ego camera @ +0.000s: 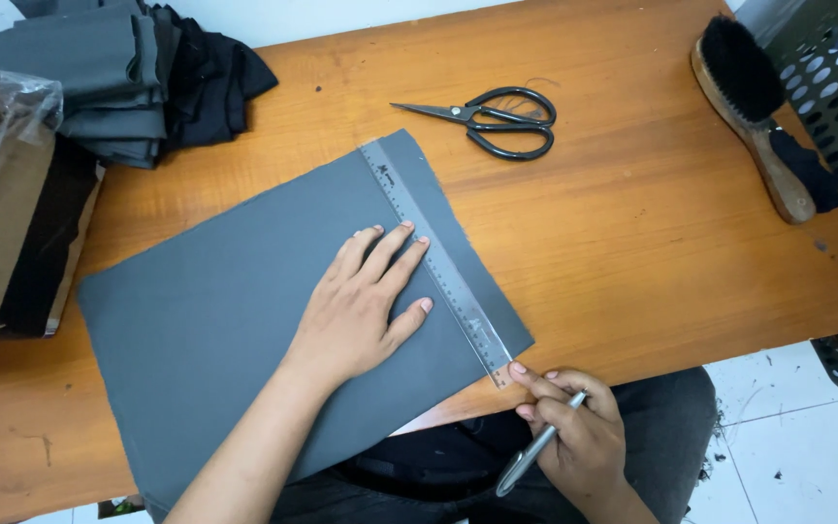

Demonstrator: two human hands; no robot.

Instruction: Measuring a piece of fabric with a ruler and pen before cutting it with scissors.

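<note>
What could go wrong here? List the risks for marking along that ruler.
1. The left hand pins only the middle of the clear ruler, so its far end may swivel on the grey fabric.
2. The fabric overhangs the table edge near the right hand and pen; the line could wobble there.

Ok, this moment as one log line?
left hand: flat on grey fabric, fingertips at ruler | right hand: holds pen at ruler's near end

Wooden table [632, 243]: grey cloth [215, 320], scissors [497, 121], brush [749, 107]
</note>
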